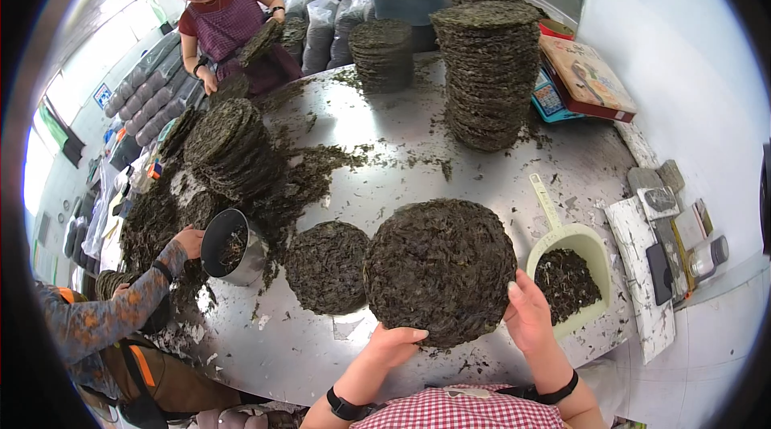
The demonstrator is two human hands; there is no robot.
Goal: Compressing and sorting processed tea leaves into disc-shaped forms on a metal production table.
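Observation:
Between my two hands I hold a round, dark cake of dried seaweed (441,272) up over the metal table. My left hand (396,343) grips its lower edge, thumb on top. At its right edge is my right hand (529,311), with the thumb on the near face and the fingers partly hidden behind. Left of the held cake, another round seaweed cake (328,267) lies on the table. A pale green plastic dustpan (581,233) with dark scraps in it rests to the right of my right hand.
Tall stacks of cakes (491,77) stand at the back, and a leaning stack (232,149) at the left among loose seaweed. A co-worker's hand (190,241) is by a metal pot (256,257). Another person handles cakes across the metal table (385,188). A phone (659,272) lies right.

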